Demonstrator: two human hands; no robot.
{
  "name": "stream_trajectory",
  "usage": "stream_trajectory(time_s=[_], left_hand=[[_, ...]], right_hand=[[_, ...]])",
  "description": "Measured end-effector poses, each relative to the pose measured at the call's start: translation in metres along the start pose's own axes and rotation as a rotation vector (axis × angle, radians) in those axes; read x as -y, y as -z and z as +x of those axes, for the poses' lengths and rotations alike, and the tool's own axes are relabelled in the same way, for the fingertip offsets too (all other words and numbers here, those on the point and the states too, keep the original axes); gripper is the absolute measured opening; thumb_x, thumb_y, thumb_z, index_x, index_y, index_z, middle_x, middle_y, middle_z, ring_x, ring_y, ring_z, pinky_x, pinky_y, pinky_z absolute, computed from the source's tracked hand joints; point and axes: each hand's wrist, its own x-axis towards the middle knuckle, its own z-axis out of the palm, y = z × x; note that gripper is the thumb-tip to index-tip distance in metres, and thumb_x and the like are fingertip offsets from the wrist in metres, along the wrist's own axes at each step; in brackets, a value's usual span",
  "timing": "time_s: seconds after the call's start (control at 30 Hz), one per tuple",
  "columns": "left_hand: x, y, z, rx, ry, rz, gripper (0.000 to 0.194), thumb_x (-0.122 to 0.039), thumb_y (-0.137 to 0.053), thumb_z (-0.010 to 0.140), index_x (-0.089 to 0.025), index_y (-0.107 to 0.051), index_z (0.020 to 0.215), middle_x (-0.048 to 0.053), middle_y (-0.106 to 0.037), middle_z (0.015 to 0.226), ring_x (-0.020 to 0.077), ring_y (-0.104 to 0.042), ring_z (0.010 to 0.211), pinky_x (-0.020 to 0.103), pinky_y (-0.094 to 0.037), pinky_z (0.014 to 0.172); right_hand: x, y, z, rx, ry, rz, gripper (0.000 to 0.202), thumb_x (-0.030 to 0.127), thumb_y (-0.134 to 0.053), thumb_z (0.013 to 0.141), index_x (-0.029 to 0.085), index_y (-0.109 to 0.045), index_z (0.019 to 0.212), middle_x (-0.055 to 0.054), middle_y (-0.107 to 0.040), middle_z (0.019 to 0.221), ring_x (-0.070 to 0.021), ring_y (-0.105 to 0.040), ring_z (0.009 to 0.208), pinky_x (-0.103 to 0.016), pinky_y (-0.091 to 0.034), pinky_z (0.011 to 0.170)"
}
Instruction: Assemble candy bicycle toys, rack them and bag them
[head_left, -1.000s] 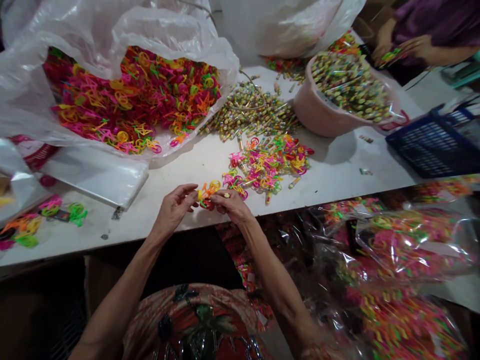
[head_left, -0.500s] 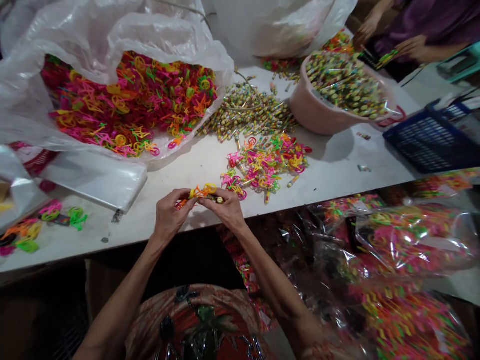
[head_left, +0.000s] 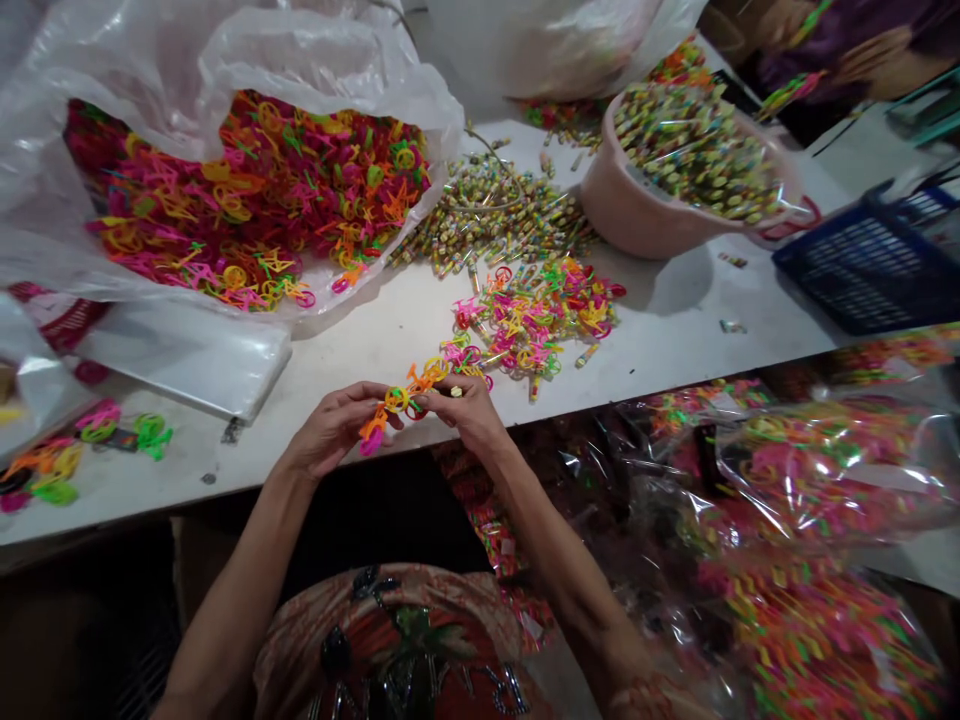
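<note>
Near the table's front edge, my left hand [head_left: 337, 425] pinches a cluster of small plastic pieces [head_left: 396, 400] in orange, yellow and pink. My right hand [head_left: 466, 408] is closed on the other end of this cluster, and a small tube end [head_left: 456, 392] shows at its fingers. Just beyond my right hand lies a pile of pink, green and yellow plastic pieces [head_left: 536, 325] mixed with tubes. Behind it spreads a heap of small patterned tubes [head_left: 495, 225].
A large open plastic bag [head_left: 169, 285] of coloured pieces fills the back left. Clear bags [head_left: 195, 355] lie at the left. A pink basin [head_left: 637, 215] of tubes and a blue basket [head_left: 847, 280] stand right. Filled bags [head_left: 832, 470] lie below. Another person's hand [head_left: 874, 55] shows top right.
My left hand has moved slightly left and down, my right hand slightly right. More of the plastic cluster shows between them. The other person's hands have shifted, with a green piece raised.
</note>
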Motion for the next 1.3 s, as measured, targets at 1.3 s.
stream_trajectory(time_s=[1.3], left_hand=[[-0.005,-0.023,-0.002,-0.022,0.024,0.030,0.022,-0.019,-0.080,0.051,-0.012,-0.062,0.062,0.000,-0.061,0.052,0.0086,-0.053,0.041,0.019,-0.047,0.041]], right_hand=[[0.004,0.017,0.030,0.622,-0.417,0.182,0.034,0.034,-0.084,0.046,0.013,-0.061,0.060,0.007,-0.051,0.042,0.0008,-0.024,0.029,-0.015,-0.012,0.032]])
